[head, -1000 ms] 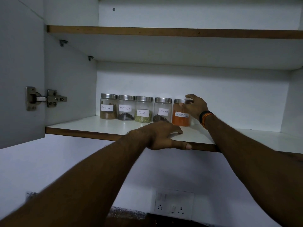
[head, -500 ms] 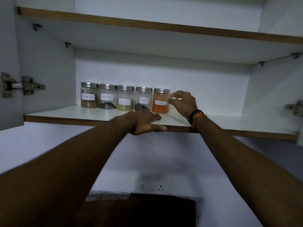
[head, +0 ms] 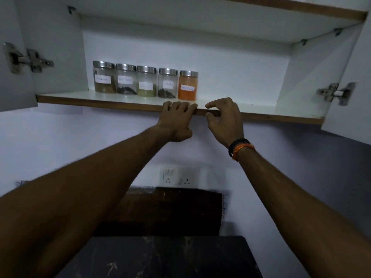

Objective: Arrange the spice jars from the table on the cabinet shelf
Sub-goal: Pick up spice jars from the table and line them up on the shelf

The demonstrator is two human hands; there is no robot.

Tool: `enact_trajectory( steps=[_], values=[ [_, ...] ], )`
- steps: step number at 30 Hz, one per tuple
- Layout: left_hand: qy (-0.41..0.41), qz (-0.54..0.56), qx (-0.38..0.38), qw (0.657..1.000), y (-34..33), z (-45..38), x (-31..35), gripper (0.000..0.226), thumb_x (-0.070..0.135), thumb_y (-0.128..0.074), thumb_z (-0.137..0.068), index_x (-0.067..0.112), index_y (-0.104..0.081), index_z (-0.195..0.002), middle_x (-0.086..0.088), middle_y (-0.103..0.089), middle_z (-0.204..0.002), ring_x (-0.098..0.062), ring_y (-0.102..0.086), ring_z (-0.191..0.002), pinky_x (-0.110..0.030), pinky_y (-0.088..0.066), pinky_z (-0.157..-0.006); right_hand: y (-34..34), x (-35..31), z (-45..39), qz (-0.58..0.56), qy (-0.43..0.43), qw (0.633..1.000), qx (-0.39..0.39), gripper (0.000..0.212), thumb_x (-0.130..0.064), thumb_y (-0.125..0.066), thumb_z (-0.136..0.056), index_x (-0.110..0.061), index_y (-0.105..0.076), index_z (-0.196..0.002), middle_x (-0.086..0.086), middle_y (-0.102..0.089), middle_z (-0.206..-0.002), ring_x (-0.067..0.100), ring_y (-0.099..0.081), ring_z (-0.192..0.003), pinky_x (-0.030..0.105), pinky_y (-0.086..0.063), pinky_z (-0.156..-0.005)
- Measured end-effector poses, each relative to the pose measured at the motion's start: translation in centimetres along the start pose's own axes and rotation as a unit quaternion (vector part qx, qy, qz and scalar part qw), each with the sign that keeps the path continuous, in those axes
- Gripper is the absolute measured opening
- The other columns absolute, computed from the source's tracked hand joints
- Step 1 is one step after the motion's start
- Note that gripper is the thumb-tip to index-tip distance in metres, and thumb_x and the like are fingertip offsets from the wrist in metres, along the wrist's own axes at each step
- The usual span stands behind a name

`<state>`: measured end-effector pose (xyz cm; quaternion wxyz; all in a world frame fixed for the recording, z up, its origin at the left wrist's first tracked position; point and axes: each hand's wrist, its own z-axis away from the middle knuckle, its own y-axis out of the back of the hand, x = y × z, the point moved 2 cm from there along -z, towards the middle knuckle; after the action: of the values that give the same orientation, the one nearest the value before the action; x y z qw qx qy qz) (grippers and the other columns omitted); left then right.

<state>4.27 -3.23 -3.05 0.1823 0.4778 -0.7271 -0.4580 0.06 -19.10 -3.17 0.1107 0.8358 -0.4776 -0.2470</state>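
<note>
Several glass spice jars with steel lids and white labels stand in a row at the back left of the cabinet shelf (head: pixel 261 115). The rightmost is the orange powder jar (head: pixel 188 85), beside a jar of dark cloves (head: pixel 167 83). My left hand (head: pixel 176 119) rests on the shelf's front edge, fingers lying over the lip. My right hand (head: pixel 223 119) hovers just right of it at the shelf edge, fingers loosely curled, holding nothing. Neither hand touches a jar.
Both cabinet doors stand open, with hinges at left (head: pixel 26 58) and right (head: pixel 335 93). An upper shelf (head: pixel 301 7) runs overhead. A wall socket plate (head: pixel 179 176) sits below, above a dark counter (head: pixel 160 255). The shelf's right half holds nothing.
My right hand let go of the orange jar and drew back to the shelf's front edge. The left hand stayed on the edge. The view tilted down.
</note>
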Motion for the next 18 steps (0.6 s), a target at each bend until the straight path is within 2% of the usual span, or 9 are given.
enact_trajectory(
  steps=[3,5,9,13,18],
  values=[
    [-0.009,0.060,0.078,0.995,-1.1,2.8,2.1,0.082,0.033,-0.064,-0.084,0.015,-0.027,-0.154,-0.014,-0.025,-0.161,-0.035,-0.019,-0.149,-0.053,-0.009,-0.122,0.3,0.6,3.2,0.012,0.017,1.000,0.005,0.028,-0.009,-0.064,-0.084,-0.011,-0.071,-0.111,0.008,-0.063,-0.113,0.023,-0.056,-0.108,0.025,-0.043,-0.088],
    [-0.036,0.149,0.091,0.984,-2.2,4.9,3.8,0.077,0.025,-0.065,-0.085,0.014,-0.031,-0.153,-0.015,-0.022,-0.163,-0.034,-0.018,-0.150,-0.049,-0.013,-0.121,0.1,1.3,5.6,0.018,0.000,1.000,-0.013,0.026,-0.011,-0.063,-0.086,-0.012,-0.071,-0.111,0.007,-0.063,-0.114,0.024,-0.056,-0.109,0.022,-0.040,-0.088],
    [-0.060,0.201,-0.003,0.978,-6.7,8.9,7.1,0.082,0.020,-0.064,-0.087,0.008,-0.022,-0.156,-0.015,-0.019,-0.164,-0.032,-0.022,-0.149,-0.042,-0.018,-0.119,-0.9,3.1,10.8,0.011,-0.055,0.996,-0.073,0.020,-0.012,-0.063,-0.088,-0.014,-0.071,-0.106,0.006,-0.063,-0.111,0.024,-0.057,-0.107,0.030,-0.047,-0.089],
    [-0.043,0.223,-0.093,0.969,-12.0,12.9,9.5,0.083,0.021,-0.062,-0.088,0.010,-0.017,-0.157,-0.015,-0.018,-0.164,-0.034,-0.024,-0.147,-0.043,-0.022,-0.119,-1.7,5.1,17.0,0.028,-0.118,0.976,-0.182,0.022,-0.011,-0.063,-0.086,-0.015,-0.073,-0.105,0.007,-0.065,-0.110,0.024,-0.059,-0.105,0.027,-0.045,-0.088],
    [-0.042,0.241,-0.232,0.941,-17.7,17.9,12.1,0.085,0.031,-0.064,-0.086,0.017,-0.018,-0.156,-0.013,-0.029,-0.156,-0.035,-0.037,-0.137,-0.046,-0.032,-0.112,-2.3,6.7,25.3,0.042,-0.190,0.936,-0.295,0.021,-0.010,-0.061,-0.086,-0.012,-0.074,-0.103,0.009,-0.066,-0.109,0.025,-0.061,-0.102,0.023,-0.043,-0.085]
  ],
)
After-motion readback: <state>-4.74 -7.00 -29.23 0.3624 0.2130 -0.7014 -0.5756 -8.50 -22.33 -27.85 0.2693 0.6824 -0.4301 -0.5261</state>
